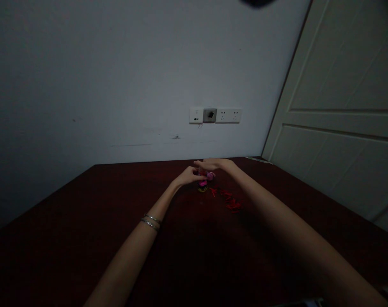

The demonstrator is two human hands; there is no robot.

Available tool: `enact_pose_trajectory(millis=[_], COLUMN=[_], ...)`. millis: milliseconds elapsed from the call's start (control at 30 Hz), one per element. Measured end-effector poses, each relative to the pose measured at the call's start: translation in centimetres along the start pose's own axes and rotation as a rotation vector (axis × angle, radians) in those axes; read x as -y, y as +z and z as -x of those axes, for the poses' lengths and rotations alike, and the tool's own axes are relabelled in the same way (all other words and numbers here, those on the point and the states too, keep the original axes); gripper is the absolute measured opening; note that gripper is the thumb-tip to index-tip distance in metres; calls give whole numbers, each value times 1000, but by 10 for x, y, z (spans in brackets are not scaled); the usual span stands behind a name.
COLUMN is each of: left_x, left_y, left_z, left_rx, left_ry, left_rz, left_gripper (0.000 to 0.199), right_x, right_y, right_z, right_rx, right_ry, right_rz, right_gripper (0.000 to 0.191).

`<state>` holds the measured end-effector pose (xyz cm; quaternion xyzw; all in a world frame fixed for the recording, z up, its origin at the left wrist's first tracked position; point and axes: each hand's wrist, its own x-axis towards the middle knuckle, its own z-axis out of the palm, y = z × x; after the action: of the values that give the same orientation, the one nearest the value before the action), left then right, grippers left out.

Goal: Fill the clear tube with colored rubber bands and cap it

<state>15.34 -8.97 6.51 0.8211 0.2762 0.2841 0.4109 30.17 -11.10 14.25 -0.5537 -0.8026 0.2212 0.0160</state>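
Observation:
A small pink object with a gold-coloured round base (202, 187) stands on the dark red tabletop; its kind is too small and dim to make out. From the left, my left hand (188, 175) has its thumb and fingers closed around the object's upper part. Two bangles (152, 221) circle that wrist. My right hand (215, 163) is stretched out flat over the top of the object, fingers pointing left, and partly hides it. Close on its right sits a pink-purple ball-like piece (210, 175). Red tassel-like strands (233, 205) lie on the table nearer to me.
The dark red table (85, 221) runs back to a pale wall (133, 76). Low on this wall is a row of sockets (228, 115) with a dark plug or knob (210, 114). A pale panelled door (341, 85) stands along the right side.

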Motion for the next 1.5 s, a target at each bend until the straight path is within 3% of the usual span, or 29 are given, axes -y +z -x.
enact_pose_trajectory(millis=[200, 400, 667, 900, 1033, 1133, 1267, 1367, 1433, 1500], left_x=[-3, -6, -6, -8, -11, -15, -36, -67, -87, -99], left_y=[3, 1, 0, 0, 2, 0, -12, -15, -6, 12], left_z=[-1, 1, 2, 4, 6, 5, 5, 8, 12, 14], left_rx=[9, 0, 36, 40, 37, 4, -217, -411, -409, -317], left_ry=[38, -7, 11, 36, 14, -1, 47, 210, 308, 365], left_rz=[71, -18, -24, 24, 42, 12, -108, -173, -226, -285], left_gripper=[32, 32, 36, 36, 43, 53, 64, 51, 39, 29], right_x=[3, 8, 12, -1, -28, -64, -121, -159, -174, -182], right_y=[3, -1, -15, -27, -23, -5, 37, 71, 89, 100], right_z=[1, 12, 25, 40, 49, 50, 50, 54, 58, 62], right_rx=[-23, -1, -160, -305, -483, -571, -758, -844, -812, -823], right_ry=[8, 14, -24, -110, -102, -57, 90, 231, 265, 280], right_rz=[47, 51, 119, 27, -109, -424, -718, -499, -346, -282], right_gripper=[72, 67, 56, 55, 52, 50, 48, 43, 41, 40])
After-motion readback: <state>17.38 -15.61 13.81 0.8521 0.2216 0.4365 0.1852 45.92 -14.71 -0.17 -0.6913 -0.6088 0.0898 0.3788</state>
